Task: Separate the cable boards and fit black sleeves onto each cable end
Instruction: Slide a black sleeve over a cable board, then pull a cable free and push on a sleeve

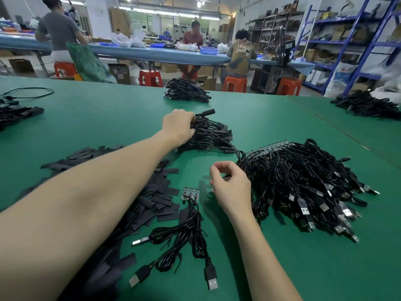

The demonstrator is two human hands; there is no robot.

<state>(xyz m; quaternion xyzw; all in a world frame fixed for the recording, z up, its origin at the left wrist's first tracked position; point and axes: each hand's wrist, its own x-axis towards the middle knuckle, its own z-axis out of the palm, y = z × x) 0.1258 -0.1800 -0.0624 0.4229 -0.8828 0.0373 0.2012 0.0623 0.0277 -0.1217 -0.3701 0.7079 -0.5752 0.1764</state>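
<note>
Left hand grips sleeved cable; sleeve points right.

We see two bare forearms coming into the frame from its lower edge, with no sleeves, cuffs or gloves anywhere along them. Our left hand and our right hand wear no rings, and neither wrist carries a watch, a strap or a band. The fingernails that show on our right hand are short and plain, without any polish or marking.
</note>
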